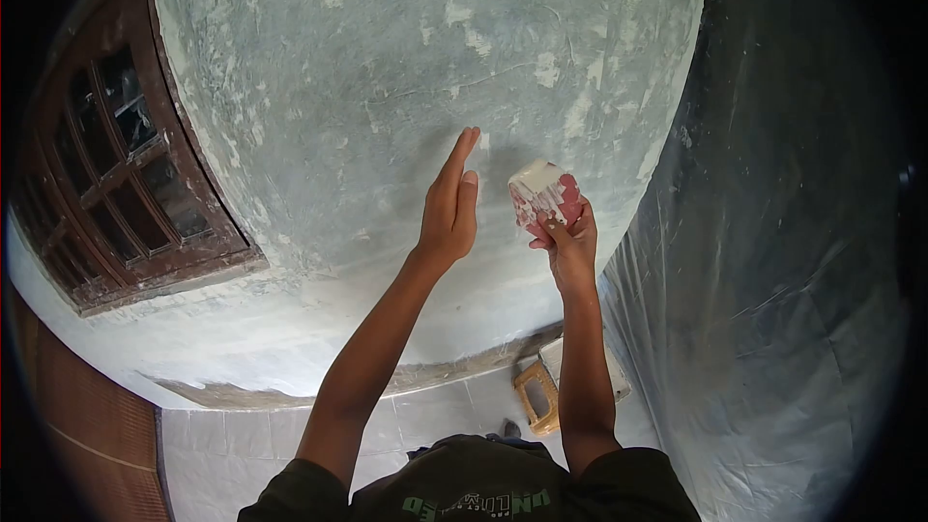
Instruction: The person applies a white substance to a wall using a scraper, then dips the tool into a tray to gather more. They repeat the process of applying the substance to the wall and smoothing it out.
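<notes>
My right hand point(577, 249) grips a pinkish-red putty spreader point(570, 197), thumb across its near face and fingers behind. Thick off-white putty point(537, 177) coats the spreader's upper edge and runs in streaks down its face. To the left, my left hand point(450, 211) is raised with its fingers stretched out together and the thumb alongside, holding nothing. Both hands are in front of a grey-green wall point(329, 116) marked with pale putty patches and fine cracks.
A brown wooden window point(126, 169) with small panes is set in the wall at left. Clear plastic sheeting point(764, 348) hangs along the right. Below are a yellowish stool point(537, 398) and grey floor tiles point(425, 418). A brown ribbed surface point(92, 416) borders the lower left.
</notes>
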A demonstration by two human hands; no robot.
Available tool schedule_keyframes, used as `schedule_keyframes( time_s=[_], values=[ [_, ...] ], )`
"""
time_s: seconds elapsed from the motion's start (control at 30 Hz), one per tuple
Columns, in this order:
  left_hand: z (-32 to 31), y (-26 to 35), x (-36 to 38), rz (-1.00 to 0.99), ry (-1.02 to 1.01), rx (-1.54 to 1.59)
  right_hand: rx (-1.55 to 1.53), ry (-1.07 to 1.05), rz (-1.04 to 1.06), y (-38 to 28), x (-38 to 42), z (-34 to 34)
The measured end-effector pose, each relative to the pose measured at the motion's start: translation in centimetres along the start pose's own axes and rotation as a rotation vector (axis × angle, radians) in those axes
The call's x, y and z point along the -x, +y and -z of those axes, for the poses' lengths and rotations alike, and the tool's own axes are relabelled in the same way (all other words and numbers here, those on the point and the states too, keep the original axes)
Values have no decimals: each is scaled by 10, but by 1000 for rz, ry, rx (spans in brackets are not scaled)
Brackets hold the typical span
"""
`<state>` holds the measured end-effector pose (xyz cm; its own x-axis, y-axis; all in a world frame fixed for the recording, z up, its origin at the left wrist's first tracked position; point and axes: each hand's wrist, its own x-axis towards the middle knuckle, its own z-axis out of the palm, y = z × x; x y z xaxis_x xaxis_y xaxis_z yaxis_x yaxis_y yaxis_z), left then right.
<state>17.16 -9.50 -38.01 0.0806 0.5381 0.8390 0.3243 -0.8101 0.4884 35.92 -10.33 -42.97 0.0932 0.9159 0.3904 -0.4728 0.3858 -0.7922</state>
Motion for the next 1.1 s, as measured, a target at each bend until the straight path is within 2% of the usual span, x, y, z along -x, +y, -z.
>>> schedule_keyframes(
  time_s=[0.1,0.23,0.3,0.4,0.5,0.57,0.63,0.7,0.9,1.1],
  values=[
    [2,5,-15,-132,45,-96,-31,-12,40,-16,-7,-10],
    [8,4,-37,-111,37,-41,-100,-48,67,-25,-28,-18],
    [9,1,-52,-236,84,-209,-130,-69,90,-35,-38,-20],
    [14,14,-73,-180,60,-156,-230,-129,131,-47,-58,-27],
    [15,13,-103,-308,123,-177,-310,-157,118,-64,-78,-37],
    [19,23,-116,-303,128,-190,-371,-168,143,-75,-86,-51],
    [21,30,-127,-295,130,-206,-364,-191,161,-81,-96,-59],
    [20,33,-139,-435,181,-227,-358,-210,177,-87,-102,-67],
    [23,45,-155,-448,154,-101,-342,-266,204,-98,-118,-81],
    [36,48,-178,-501,193,-162,-294,-300,261,-119,-134,-97]
  ],
)
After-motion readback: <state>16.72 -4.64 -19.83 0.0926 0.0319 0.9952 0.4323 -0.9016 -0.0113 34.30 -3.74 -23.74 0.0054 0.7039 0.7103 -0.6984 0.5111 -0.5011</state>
